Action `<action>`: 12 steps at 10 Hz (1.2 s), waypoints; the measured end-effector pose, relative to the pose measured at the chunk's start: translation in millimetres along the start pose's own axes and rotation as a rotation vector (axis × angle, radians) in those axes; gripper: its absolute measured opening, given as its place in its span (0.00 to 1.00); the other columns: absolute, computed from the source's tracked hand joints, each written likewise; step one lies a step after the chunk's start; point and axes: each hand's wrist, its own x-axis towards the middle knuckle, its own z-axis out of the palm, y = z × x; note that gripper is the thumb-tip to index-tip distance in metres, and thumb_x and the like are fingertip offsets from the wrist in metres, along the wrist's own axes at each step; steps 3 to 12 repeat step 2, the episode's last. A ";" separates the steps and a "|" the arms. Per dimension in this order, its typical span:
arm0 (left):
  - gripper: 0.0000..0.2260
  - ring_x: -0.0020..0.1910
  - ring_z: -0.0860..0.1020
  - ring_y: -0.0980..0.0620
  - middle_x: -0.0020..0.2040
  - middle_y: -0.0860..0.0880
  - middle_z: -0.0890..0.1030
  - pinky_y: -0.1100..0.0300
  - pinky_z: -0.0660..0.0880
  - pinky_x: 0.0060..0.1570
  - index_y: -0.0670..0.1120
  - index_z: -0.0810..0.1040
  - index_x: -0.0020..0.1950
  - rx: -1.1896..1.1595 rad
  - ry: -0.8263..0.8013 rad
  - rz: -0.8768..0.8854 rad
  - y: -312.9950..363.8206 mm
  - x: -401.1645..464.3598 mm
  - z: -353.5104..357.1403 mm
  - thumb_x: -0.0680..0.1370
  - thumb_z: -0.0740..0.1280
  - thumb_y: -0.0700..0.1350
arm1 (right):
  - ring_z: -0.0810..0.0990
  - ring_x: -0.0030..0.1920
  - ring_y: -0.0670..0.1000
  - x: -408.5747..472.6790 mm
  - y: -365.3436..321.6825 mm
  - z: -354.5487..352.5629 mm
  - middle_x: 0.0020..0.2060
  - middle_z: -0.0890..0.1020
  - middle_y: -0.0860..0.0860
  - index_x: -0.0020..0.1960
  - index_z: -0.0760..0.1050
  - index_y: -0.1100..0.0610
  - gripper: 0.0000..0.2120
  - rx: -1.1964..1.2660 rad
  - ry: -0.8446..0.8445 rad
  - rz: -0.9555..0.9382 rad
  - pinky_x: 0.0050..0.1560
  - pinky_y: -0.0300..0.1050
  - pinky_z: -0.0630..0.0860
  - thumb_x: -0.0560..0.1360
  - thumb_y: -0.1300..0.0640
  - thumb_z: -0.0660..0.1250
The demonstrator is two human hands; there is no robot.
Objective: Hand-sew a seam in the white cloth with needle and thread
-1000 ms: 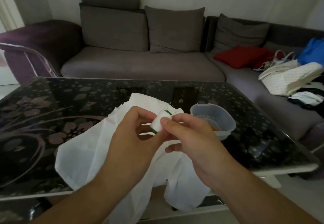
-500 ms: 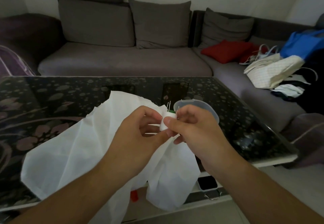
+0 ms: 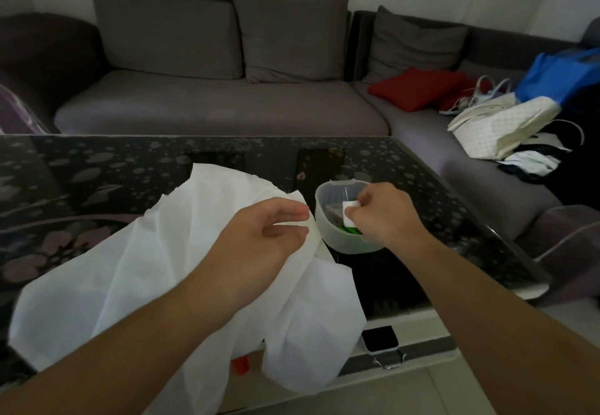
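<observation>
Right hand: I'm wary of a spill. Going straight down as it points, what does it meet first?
Probably the clutter inside the translucent plastic tub; the right hand, pinching a white thread spool, hangs over its opening. Depth is unclear.

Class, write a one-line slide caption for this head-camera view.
Right hand holds a white thread spool over the plastic tub; white cloth waits.

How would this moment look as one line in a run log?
right hand: pinches thread spool over plastic tub | left hand: open above white cloth
</observation>
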 end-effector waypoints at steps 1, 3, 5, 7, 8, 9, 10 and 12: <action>0.13 0.59 0.81 0.59 0.61 0.64 0.82 0.59 0.77 0.65 0.62 0.81 0.64 -0.031 -0.015 -0.034 4.9 4.2 2.1 0.83 0.68 0.45 | 0.78 0.44 0.45 10.3 4.0 9.1 0.48 0.80 0.47 0.59 0.80 0.50 0.10 -0.049 -0.045 0.000 0.41 0.34 0.71 0.80 0.48 0.69; 0.14 0.58 0.81 0.59 0.63 0.63 0.81 0.59 0.78 0.64 0.61 0.80 0.67 -0.069 -0.022 -0.083 6.5 17.7 2.0 0.84 0.67 0.45 | 0.75 0.42 0.45 21.4 0.9 15.5 0.43 0.78 0.46 0.56 0.80 0.51 0.08 -0.094 -0.044 0.003 0.41 0.36 0.70 0.84 0.51 0.63; 0.14 0.58 0.81 0.59 0.63 0.63 0.81 0.59 0.78 0.64 0.61 0.80 0.67 -0.069 -0.022 -0.083 6.5 17.7 2.0 0.84 0.67 0.45 | 0.75 0.42 0.45 21.4 0.9 15.5 0.43 0.78 0.46 0.56 0.80 0.51 0.08 -0.094 -0.044 0.003 0.41 0.36 0.70 0.84 0.51 0.63; 0.14 0.58 0.81 0.59 0.63 0.63 0.81 0.59 0.78 0.64 0.61 0.80 0.67 -0.069 -0.022 -0.083 6.5 17.7 2.0 0.84 0.67 0.45 | 0.75 0.42 0.45 21.4 0.9 15.5 0.43 0.78 0.46 0.56 0.80 0.51 0.08 -0.094 -0.044 0.003 0.41 0.36 0.70 0.84 0.51 0.63; 0.14 0.58 0.81 0.59 0.63 0.63 0.81 0.59 0.78 0.64 0.61 0.80 0.67 -0.069 -0.022 -0.083 6.5 17.7 2.0 0.84 0.67 0.45 | 0.75 0.42 0.45 21.4 0.9 15.5 0.43 0.78 0.46 0.56 0.80 0.51 0.08 -0.094 -0.044 0.003 0.41 0.36 0.70 0.84 0.51 0.63; 0.14 0.58 0.81 0.59 0.63 0.63 0.81 0.59 0.78 0.64 0.61 0.80 0.67 -0.069 -0.022 -0.083 6.5 17.7 2.0 0.84 0.67 0.45 | 0.75 0.42 0.45 21.4 0.9 15.5 0.43 0.78 0.46 0.56 0.80 0.51 0.08 -0.094 -0.044 0.003 0.41 0.36 0.70 0.84 0.51 0.63; 0.14 0.58 0.81 0.59 0.63 0.63 0.81 0.59 0.78 0.64 0.61 0.80 0.67 -0.069 -0.022 -0.083 6.5 17.7 2.0 0.84 0.67 0.45 | 0.75 0.42 0.45 21.4 0.9 15.5 0.43 0.78 0.46 0.56 0.80 0.51 0.08 -0.094 -0.044 0.003 0.41 0.36 0.70 0.84 0.51 0.63; 0.14 0.58 0.81 0.59 0.63 0.63 0.81 0.59 0.78 0.64 0.61 0.80 0.67 -0.069 -0.022 -0.083 6.5 17.7 2.0 0.84 0.67 0.45 | 0.75 0.42 0.45 21.4 0.9 15.5 0.43 0.78 0.46 0.56 0.80 0.51 0.08 -0.094 -0.044 0.003 0.41 0.36 0.70 0.84 0.51 0.63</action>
